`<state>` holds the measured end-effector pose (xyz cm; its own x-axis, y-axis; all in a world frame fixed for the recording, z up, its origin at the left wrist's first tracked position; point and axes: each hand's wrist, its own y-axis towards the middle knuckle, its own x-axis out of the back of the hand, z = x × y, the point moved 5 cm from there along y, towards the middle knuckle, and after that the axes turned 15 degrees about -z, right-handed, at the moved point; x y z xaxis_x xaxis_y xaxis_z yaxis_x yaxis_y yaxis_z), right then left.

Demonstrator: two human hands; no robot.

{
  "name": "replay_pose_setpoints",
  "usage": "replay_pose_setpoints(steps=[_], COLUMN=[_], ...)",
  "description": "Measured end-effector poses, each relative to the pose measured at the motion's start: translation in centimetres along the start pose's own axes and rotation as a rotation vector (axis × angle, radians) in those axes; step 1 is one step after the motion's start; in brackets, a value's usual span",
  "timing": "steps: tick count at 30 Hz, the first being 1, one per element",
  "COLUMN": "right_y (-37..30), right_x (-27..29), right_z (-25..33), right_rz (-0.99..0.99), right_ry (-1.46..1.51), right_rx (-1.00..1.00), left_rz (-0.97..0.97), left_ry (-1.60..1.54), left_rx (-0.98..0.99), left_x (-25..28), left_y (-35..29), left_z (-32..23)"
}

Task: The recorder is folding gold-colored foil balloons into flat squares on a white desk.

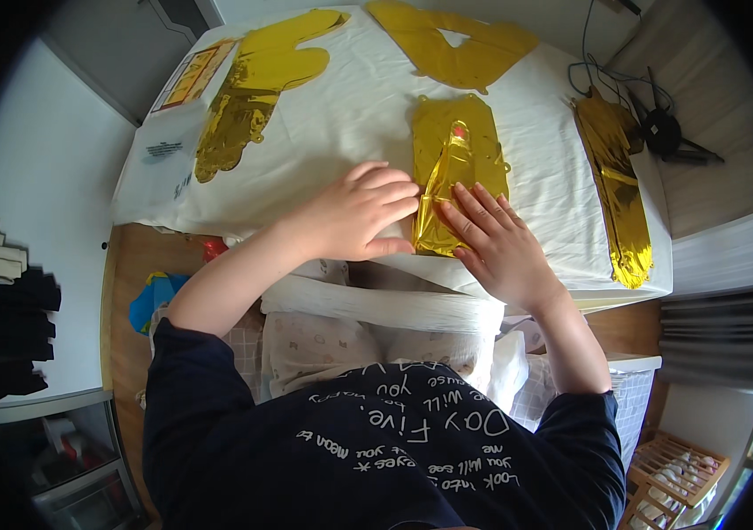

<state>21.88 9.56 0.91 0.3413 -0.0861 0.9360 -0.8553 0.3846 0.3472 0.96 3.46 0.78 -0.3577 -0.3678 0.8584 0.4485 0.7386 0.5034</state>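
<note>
A flat, deflated gold foil balloon [487, 132] lies on the white-covered table near its front edge. Part of its foil is folded over into a crinkled strip, with a small red mark near the top. My right hand [500, 243] rests flat on the lower right of the foil, fingers stretched out. At the foil's left edge is my left hand [363, 212], its fingers extended and slightly bent, fingertips at or just touching the border. Neither hand grips anything.
More flat gold foil balloons lie at the far left [284, 66], far middle [456, 53] and right edge [615, 185]. A clear plastic bag [160, 168] and a printed sheet [195, 75] sit on the left. A black stand-like device [662, 132] with cables is at the back right.
</note>
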Motion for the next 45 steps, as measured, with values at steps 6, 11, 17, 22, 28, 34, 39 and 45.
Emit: replay_pose_setpoints(steps=[6, 11, 17, 22, 28, 34, 39, 45], right_y=[0.0, -0.1, 0.0, -0.1, 0.0, 0.0, 0.0, -0.1], right_x=[-0.2, -0.3, -0.2, -0.2, -0.2, -0.3, -0.2, -0.2], right_z=[0.0, -0.1, 0.0, -0.1, -0.1, -0.1, -0.1, -0.1], right_rz=[0.009, -0.005, 0.025, 0.020, 0.016, 0.015, 0.016, 0.012], right_ry=[-0.032, -0.039, -0.022, -0.027, -0.017, -0.018, -0.012, -0.010], right_rx=[0.005, 0.024, 0.025, 0.028, 0.027, 0.031, 0.030, 0.027], left_rz=[0.004, -0.014, -0.115, -0.171, -0.066, -0.028, -0.065, -0.306], left_ry=[-0.182, -0.291, -0.167, -0.208, -0.292, -0.282, -0.297, -0.265], left_rx=[0.042, 0.193, 0.138, 0.184, 0.267, 0.325, 0.383, 0.440], left_x=[-0.9, -1.9, -2.2, -2.5, -3.1, -3.3, -3.0, -1.9], left_y=[1.8, 3.5, 3.6, 3.7, 4.0, 4.0, 3.8, 3.6], left_z=[2.9, 4.1, 3.5, 4.0, 4.9, 4.9, 5.3, 5.0])
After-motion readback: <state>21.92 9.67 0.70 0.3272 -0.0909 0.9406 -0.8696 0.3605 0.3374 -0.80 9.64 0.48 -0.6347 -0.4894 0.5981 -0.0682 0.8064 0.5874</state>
